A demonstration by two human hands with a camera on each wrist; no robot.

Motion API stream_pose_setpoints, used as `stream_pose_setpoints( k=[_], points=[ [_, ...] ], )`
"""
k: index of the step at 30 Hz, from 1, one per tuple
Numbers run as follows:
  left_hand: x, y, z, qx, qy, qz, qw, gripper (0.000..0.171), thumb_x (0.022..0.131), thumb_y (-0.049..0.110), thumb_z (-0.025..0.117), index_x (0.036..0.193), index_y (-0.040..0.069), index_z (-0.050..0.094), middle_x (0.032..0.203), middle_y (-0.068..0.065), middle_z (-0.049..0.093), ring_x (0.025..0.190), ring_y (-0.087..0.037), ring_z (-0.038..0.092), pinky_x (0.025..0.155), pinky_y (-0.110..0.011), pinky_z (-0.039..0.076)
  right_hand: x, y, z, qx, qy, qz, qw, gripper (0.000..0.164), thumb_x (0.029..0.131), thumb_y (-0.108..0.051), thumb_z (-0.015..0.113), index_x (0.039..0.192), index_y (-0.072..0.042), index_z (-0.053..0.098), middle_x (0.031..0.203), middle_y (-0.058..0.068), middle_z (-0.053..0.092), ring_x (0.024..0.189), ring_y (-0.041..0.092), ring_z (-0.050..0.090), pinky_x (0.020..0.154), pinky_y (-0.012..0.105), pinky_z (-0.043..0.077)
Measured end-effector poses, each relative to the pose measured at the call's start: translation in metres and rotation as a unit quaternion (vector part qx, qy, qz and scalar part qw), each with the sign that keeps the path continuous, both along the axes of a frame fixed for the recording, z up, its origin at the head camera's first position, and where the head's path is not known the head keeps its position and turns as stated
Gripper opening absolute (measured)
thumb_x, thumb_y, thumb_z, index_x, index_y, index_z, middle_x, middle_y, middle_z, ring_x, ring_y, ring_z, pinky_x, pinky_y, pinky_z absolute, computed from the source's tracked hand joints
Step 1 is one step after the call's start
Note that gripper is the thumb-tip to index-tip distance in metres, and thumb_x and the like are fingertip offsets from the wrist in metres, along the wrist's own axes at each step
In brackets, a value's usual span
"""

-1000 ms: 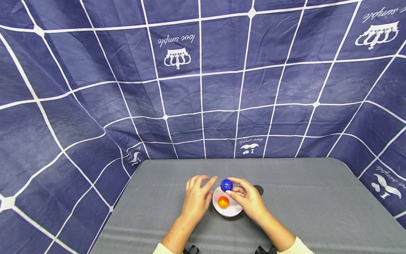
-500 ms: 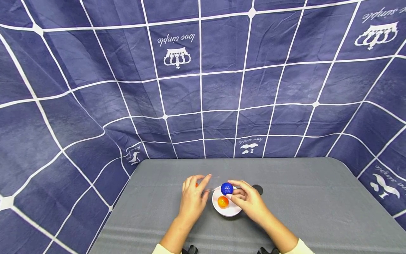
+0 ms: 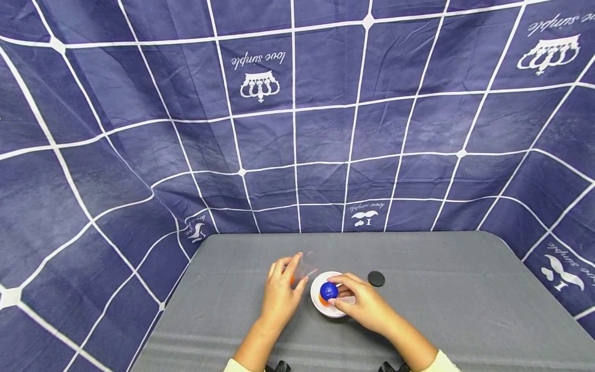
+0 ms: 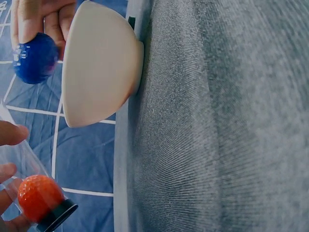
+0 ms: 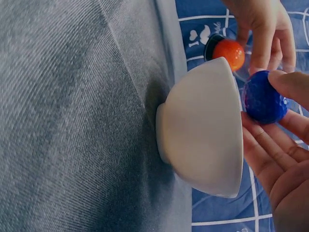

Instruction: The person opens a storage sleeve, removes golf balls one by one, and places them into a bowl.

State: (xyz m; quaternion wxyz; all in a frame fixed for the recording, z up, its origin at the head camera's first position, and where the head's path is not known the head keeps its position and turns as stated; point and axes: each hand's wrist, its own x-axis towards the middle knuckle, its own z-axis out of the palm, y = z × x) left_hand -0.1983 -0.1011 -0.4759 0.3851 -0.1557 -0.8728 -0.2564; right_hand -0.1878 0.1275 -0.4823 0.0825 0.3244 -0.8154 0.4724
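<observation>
My right hand point(image 3: 367, 302) pinches a blue golf ball point(image 3: 329, 291) between thumb and fingertips, over the white bowl point(image 3: 315, 292). Inside the bowl an orange ball point(image 3: 323, 303) shows partly from behind the blue one. To the bowl's left, my left hand point(image 3: 279, 294) holds a clear plastic tube point(image 4: 24, 152) that leans at a slant. An orange golf ball point(image 4: 39, 197) sits at the tube's lower end, against a black end cap point(image 4: 58, 216). In the right wrist view the blue ball is just past the bowl's rim, and the bowl's wall hides its inside.
A round black lid point(image 3: 376, 279) lies flat on the grey cloth-covered table point(image 3: 446, 294), right of the bowl. Behind and at both sides hangs a blue curtain point(image 3: 325, 134) with white lines.
My right hand has lowered the blue golf ball toward the bowl, now overlapping the orange one. My left hand has shifted left with the tube, away from the bowl.
</observation>
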Motion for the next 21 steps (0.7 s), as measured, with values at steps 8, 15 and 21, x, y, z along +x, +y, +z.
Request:
stream_pose_setpoints(
  k=[8, 15, 21],
  points=[
    [0.0005, -0.0004, 0.0017, 0.031, -0.003, -0.011, 0.9995, 0.065, 0.069, 0.013, 0.092, 0.129, 0.014, 0.067, 0.109, -0.005, 0.066, 0.1, -0.024, 0.062, 0.083, -0.04, 0.052, 0.0022, -0.0014, 0.0003, 0.061, 0.063, -0.003, 0.996, 0.038, 0.086, -0.016, 0.079, 0.122, -0.011, 0.067, 0.105, -0.004, 0.066, 0.09, 0.003, 0.066, 0.082, 0.027, 0.059],
    [0.0013, -0.0015, 0.0021, 0.042, -0.014, -0.011, 0.9989, 0.065, 0.07, 0.014, 0.091, 0.13, 0.016, 0.067, 0.11, -0.004, 0.066, 0.099, -0.023, 0.062, 0.083, -0.04, 0.052, 0.0008, -0.0021, -0.0003, 0.08, 0.08, 0.005, 0.994, 0.036, 0.084, -0.016, 0.08, 0.119, -0.012, 0.068, 0.095, -0.006, 0.064, 0.081, 0.008, 0.064, 0.073, 0.023, 0.054],
    [0.0024, -0.0021, 0.0037, 0.05, -0.019, -0.013, 0.9985, 0.064, 0.071, 0.014, 0.091, 0.13, 0.016, 0.066, 0.11, -0.006, 0.066, 0.098, -0.023, 0.062, 0.084, -0.04, 0.052, 0.0005, -0.0019, 0.002, 0.099, 0.061, 0.023, 0.993, 0.034, 0.086, -0.019, 0.08, 0.118, -0.013, 0.069, 0.093, -0.006, 0.063, 0.08, 0.008, 0.064, 0.068, 0.023, 0.053]
  ],
)
